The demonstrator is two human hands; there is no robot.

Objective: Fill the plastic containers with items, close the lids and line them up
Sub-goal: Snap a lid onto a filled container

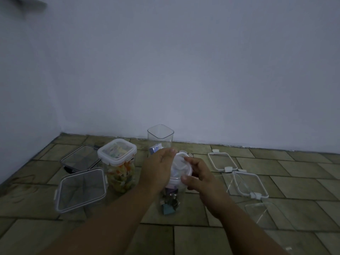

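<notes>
I see olive-brown floor tiles (202,242) in a brick pattern and a pale bluish wall (184,70). The lidded jar (128,157) shows orange, green and white pieces (121,175).

Clip jar (170,201) centre; filled jar (117,168) left; tall open jar (160,137) behind; loose lids (228,169) right, perhaps three.

Dim, bluish, even light; soft faint shadows; slight overall blur; wide-angle bending at the edges.
</notes>
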